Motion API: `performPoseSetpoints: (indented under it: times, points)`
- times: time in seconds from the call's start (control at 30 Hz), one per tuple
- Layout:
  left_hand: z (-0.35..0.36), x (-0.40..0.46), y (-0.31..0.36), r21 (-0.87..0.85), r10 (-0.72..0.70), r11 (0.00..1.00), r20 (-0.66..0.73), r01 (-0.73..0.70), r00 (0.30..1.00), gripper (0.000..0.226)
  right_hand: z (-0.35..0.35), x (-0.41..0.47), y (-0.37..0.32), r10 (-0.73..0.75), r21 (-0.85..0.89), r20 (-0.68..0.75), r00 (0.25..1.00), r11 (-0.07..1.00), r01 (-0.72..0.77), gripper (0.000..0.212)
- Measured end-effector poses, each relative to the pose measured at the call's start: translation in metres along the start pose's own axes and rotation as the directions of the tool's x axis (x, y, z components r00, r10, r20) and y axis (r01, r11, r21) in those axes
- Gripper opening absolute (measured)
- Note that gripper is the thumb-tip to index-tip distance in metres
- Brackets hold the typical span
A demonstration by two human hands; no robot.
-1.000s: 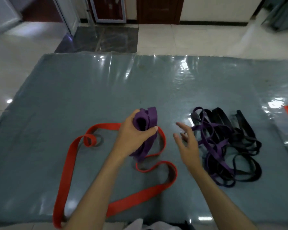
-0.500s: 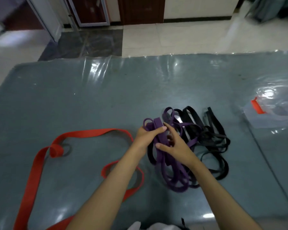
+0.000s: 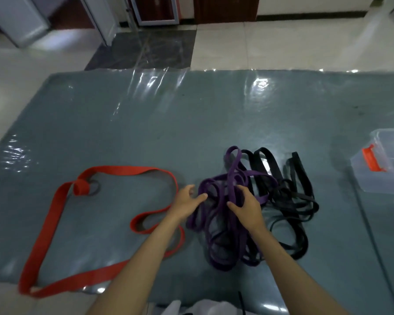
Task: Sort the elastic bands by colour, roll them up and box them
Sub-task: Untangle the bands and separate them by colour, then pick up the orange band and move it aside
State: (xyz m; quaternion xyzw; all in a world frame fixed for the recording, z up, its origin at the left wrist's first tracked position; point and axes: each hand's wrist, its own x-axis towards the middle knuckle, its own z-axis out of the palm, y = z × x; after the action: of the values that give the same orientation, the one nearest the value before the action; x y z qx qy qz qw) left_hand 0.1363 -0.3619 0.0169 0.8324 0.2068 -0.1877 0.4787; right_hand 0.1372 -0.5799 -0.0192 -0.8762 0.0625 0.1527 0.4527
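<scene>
A loose heap of purple elastic bands [image 3: 223,242] lies on the grey mat, tangled on its right side with black bands [image 3: 293,201]. A long red band [image 3: 52,214] sprawls on the left, with a small rolled turn near its top. My left hand [image 3: 185,202] sits at the heap's left edge with relaxed fingers, and its thumb touches a purple loop. My right hand [image 3: 247,206] is on top of the heap, a purple strand running between its thumb and curled fingers.
A clear plastic box [image 3: 389,178] with an orange latch [image 3: 371,159] stands at the right edge of the plastic-covered mat [image 3: 146,123]. Tiled floor and door frames lie beyond the mat's far edge. White cloth shows at the bottom centre.
My left hand carried the purple bundle right to the purple and black heap, set it down and loosened its hold. My right hand moved onto the heap and took a purple strand.
</scene>
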Motion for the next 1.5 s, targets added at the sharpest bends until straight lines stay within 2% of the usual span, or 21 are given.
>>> performPoseSetpoints:
  times: [0.07,0.13,0.2,0.27,0.33,0.43,0.6,0.67,0.73,0.8,0.87,0.93,1.0,1.07,1.2,1.3,1.37,1.43,1.5]
  points:
    - [-0.011,-0.006,-0.017,0.051,0.058,0.997,-0.05,-0.055,0.997,0.051,-0.002,0.003,-0.003,0.009,-0.15,0.015,1.0,0.989,-0.007,0.072]
    - [-0.025,-0.013,-0.044,0.178,0.091,0.981,-0.114,-0.07,0.989,0.045,0.0,0.0,-0.008,-0.047,-0.314,-0.026,0.999,0.949,0.036,0.069]
    - [-0.042,-0.023,-0.073,0.37,0.099,0.928,-0.155,-0.035,0.983,0.055,0.008,-0.006,-0.014,-0.127,-0.435,-0.095,0.987,0.897,0.074,0.067]
    - [-0.059,-0.033,-0.101,0.509,0.078,0.86,-0.151,0.01,0.985,0.065,0.023,-0.011,-0.022,-0.188,-0.475,-0.151,0.97,0.875,0.096,0.067]
    - [-0.075,-0.039,-0.125,0.497,0.052,0.867,-0.173,0.042,0.984,0.067,0.04,-0.016,-0.03,-0.254,-0.49,-0.166,0.953,0.86,0.144,0.061]
    - [-0.103,-0.044,-0.153,0.399,0.05,0.914,-0.278,0.069,0.959,0.059,0.067,-0.021,-0.05,-0.37,-0.508,-0.116,0.922,0.82,0.265,0.049]
    - [-0.159,-0.056,-0.202,0.285,0.017,0.952,-0.414,0.112,0.91,0.052,0.13,-0.033,-0.081,-0.59,-0.466,0.092,0.802,0.686,0.559,0.043]
    - [-0.182,-0.062,-0.223,0.277,0.019,0.954,-0.438,0.115,0.899,0.049,0.156,-0.036,-0.091,-0.563,-0.426,0.239,0.791,0.671,0.607,0.043]
    - [-0.205,-0.069,-0.242,0.285,0.017,0.95,-0.464,0.132,0.885,0.047,0.181,-0.04,-0.097,-0.424,-0.427,0.424,0.8,0.686,0.59,0.056]
    - [-0.227,-0.078,-0.261,0.279,0.018,0.948,-0.524,0.152,0.851,0.044,0.206,-0.046,-0.098,-0.256,-0.558,0.516,0.818,0.624,0.547,0.076]
    - [-0.248,-0.088,-0.28,0.26,0.007,0.948,-0.593,0.184,0.805,0.04,0.227,-0.05,-0.104,-0.195,-0.717,0.423,0.885,0.526,0.458,0.08]
    - [-0.268,-0.098,-0.3,0.246,-0.039,0.936,-0.639,0.251,0.768,0.04,0.24,-0.05,-0.118,-0.224,-0.798,0.271,0.936,0.491,0.349,0.063]
    - [-0.287,-0.105,-0.321,0.221,-0.095,0.924,-0.657,0.311,0.748,0.043,0.248,-0.048,-0.13,-0.191,-0.849,0.282,0.94,0.408,0.337,0.041]
    - [-0.306,-0.11,-0.344,0.19,-0.147,0.919,-0.651,0.347,0.745,0.046,0.25,-0.042,-0.131,-0.171,-0.865,0.325,0.93,0.345,0.365,0.034]
    - [-0.328,-0.109,-0.382,0.09,-0.228,0.934,-0.596,0.346,0.77,0.046,0.256,-0.044,-0.135,-0.262,-0.808,0.341,0.903,0.409,0.424,0.029]
    - [-0.331,-0.105,-0.39,0.054,-0.263,0.934,-0.568,0.354,0.78,0.02,0.275,-0.05,-0.156,-0.316,-0.718,0.374,0.872,0.497,0.488,0.027]
    - [-0.338,-0.101,-0.384,0.062,-0.26,0.937,-0.531,0.343,0.807,0.014,0.287,-0.053,-0.171,-0.37,-0.65,0.343,0.863,0.57,0.503,0.027]
    - [-0.347,-0.098,-0.37,0.07,-0.192,0.965,-0.47,0.253,0.862,0.011,0.292,-0.053,-0.182,-0.408,-0.568,0.273,0.871,0.662,0.488,0.026]
    - [-0.356,-0.094,-0.342,0.005,-0.085,0.995,-0.392,0.095,0.916,0.014,0.291,-0.053,-0.187,-0.443,-0.47,0.152,0.883,0.754,0.459,0.021]
